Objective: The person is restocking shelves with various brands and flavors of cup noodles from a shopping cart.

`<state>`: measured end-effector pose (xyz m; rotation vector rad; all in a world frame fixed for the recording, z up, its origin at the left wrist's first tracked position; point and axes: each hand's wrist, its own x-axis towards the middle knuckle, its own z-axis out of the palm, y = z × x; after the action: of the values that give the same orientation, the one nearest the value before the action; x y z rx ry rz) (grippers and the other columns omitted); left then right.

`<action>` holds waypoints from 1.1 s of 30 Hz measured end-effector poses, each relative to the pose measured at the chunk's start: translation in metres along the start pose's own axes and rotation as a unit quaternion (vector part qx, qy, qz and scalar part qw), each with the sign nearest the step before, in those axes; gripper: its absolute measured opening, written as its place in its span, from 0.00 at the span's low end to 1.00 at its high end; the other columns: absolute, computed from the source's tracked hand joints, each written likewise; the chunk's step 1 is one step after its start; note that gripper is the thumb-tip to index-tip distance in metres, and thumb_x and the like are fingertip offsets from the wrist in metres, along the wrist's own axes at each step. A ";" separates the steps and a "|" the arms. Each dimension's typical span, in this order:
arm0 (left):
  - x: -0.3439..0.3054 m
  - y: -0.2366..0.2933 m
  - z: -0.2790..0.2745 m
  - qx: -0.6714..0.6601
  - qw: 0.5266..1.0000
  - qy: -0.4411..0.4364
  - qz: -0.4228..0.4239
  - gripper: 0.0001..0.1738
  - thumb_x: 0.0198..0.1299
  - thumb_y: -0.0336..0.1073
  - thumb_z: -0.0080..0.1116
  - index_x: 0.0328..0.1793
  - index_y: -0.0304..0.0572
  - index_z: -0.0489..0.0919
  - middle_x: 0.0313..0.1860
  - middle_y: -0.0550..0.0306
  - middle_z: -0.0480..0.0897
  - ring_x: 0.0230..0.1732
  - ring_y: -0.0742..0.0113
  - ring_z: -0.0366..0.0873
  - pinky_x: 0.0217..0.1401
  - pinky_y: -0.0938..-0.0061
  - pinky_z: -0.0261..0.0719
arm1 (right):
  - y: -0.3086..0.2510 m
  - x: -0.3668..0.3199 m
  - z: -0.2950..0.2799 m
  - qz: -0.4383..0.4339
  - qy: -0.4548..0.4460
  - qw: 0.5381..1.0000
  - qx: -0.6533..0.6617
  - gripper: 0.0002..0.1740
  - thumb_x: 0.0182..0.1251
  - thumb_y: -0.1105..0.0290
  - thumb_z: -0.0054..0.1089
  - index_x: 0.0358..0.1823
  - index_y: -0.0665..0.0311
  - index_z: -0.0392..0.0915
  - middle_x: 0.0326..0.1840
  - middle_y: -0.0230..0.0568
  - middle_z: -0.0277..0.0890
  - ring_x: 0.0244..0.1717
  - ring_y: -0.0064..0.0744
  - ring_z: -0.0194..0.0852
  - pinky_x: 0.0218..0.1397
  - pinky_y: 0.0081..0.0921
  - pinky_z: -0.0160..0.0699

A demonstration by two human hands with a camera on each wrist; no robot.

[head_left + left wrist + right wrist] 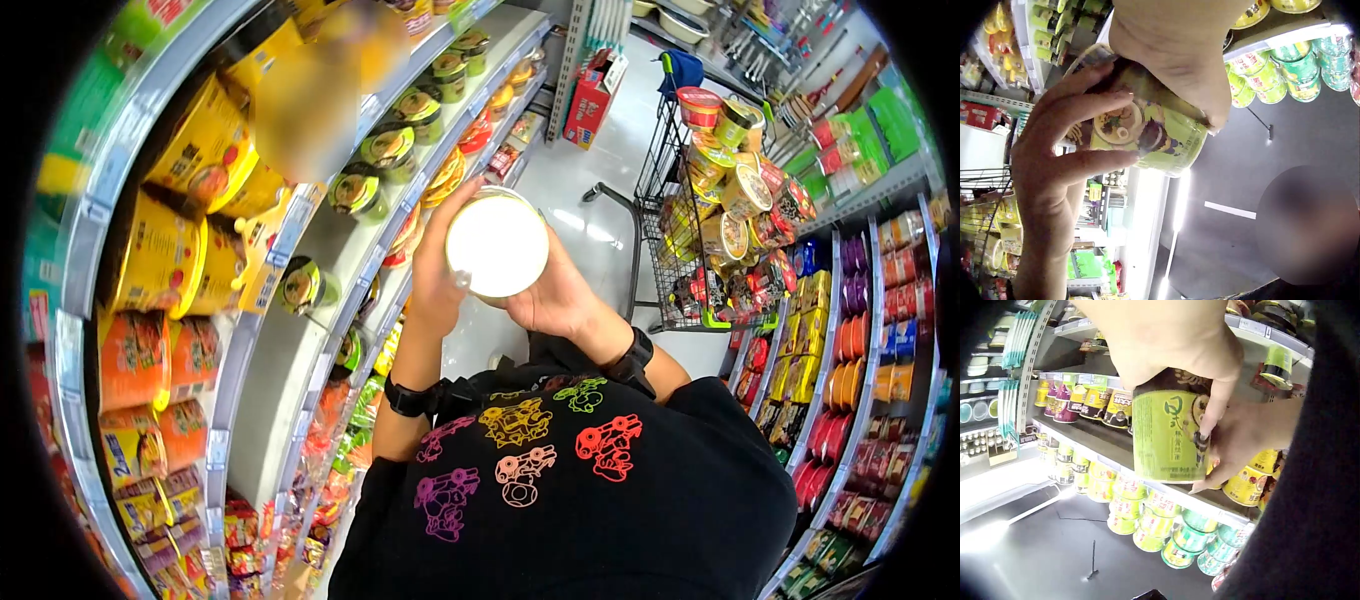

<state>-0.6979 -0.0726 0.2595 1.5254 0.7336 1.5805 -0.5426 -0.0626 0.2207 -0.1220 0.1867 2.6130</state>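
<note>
Both hands grip one instant noodle cup [497, 246] in front of the chest, its bright white round end facing the head camera. Its side is light green and dark brown, with a ramen bowl picture and printed characters in the wrist views. My left hand [437, 265] curls round the cup's left side. Opposite it, my right hand [555, 295] holds the lower right side, its fingers spread over the printed wall in the left wrist view. Similar green-labelled cups [388, 147] stand on the shelf just left of the hands.
Yellow noodle tubs [160, 250] and orange packs [135, 360] fill the shelf at left. A black wire shopping cart [650, 200] piled with noodle cups stands ahead on the right. Beyond the aisle floor [590, 225] is a red box [597, 100]. Packed shelves [850, 330] line the right side.
</note>
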 end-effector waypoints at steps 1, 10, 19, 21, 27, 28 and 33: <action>-0.004 0.008 0.000 0.011 0.999 0.025 -0.036 0.47 0.53 0.65 0.48 0.64 0.28 0.63 0.63 0.43 0.67 0.64 0.56 0.66 0.65 0.66 0.61 | 0.002 0.001 -0.008 0.032 -0.035 0.999 -0.006 0.43 0.60 0.31 0.36 0.67 0.55 0.56 0.65 0.50 0.61 0.62 0.52 0.63 0.56 0.39 0.74; -0.025 0.047 -0.034 -0.015 0.993 -0.109 -0.034 0.47 0.50 0.69 0.44 0.60 0.30 0.68 0.58 0.43 0.72 0.58 0.54 0.71 0.60 0.65 0.65 | 0.034 0.003 -0.016 0.144 -0.198 0.949 -0.199 0.47 0.57 0.28 0.35 0.72 0.47 0.44 0.69 0.58 0.50 0.65 0.71 0.51 0.38 0.54 0.82; -0.039 0.030 -0.037 0.076 0.996 -0.036 0.006 0.57 0.26 0.61 0.75 0.62 0.36 0.66 0.59 0.45 0.71 0.62 0.51 0.69 0.63 0.63 0.63 | 0.007 0.011 -0.020 0.037 0.068 0.934 -0.348 0.39 0.64 0.32 0.20 0.68 0.48 0.54 0.48 0.46 0.76 0.33 0.45 0.81 0.13 0.20 0.67; -0.039 0.035 -0.036 0.122 0.990 -0.073 0.012 0.58 0.24 0.59 0.76 0.63 0.37 0.65 0.61 0.45 0.70 0.63 0.51 0.67 0.65 0.62 0.61 | -0.001 0.012 -0.016 0.013 0.133 0.879 -0.457 0.39 0.66 0.34 0.19 0.67 0.52 0.56 0.47 0.44 0.77 0.30 0.39 0.82 0.12 0.20 0.66; -0.034 0.035 -0.025 0.225 0.970 -0.093 0.026 0.49 0.30 0.43 0.76 0.63 0.41 0.66 0.61 0.46 0.69 0.65 0.49 0.64 0.66 0.60 0.59 | -0.003 0.004 -0.004 -0.069 0.144 0.868 -0.470 0.28 0.68 0.53 0.46 0.62 0.63 0.63 0.55 0.40 0.72 0.50 0.29 0.75 0.50 0.26 0.78; -0.035 0.034 -0.023 0.227 0.970 -0.083 0.027 0.49 0.30 0.43 0.76 0.63 0.41 0.65 0.61 0.46 0.69 0.65 0.49 0.64 0.66 0.60 0.60 | -0.004 0.005 -0.002 -0.073 0.141 0.865 -0.477 0.27 0.68 0.54 0.47 0.61 0.64 0.63 0.55 0.39 0.72 0.50 0.27 0.75 0.51 0.25 0.77; -0.034 0.021 -0.013 0.237 0.970 -0.048 0.018 0.48 0.30 0.40 0.76 0.63 0.41 0.65 0.61 0.47 0.69 0.64 0.50 0.64 0.66 0.61 0.60 | -0.013 0.005 0.013 -0.083 0.158 0.827 -0.533 0.25 0.67 0.55 0.49 0.57 0.66 0.66 0.53 0.37 0.72 0.48 0.23 0.74 0.49 0.22 0.76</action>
<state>-0.7162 -0.1112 0.2584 1.9484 1.0879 1.4051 -0.5407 -0.0468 0.2317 -0.9010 -1.1383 2.1825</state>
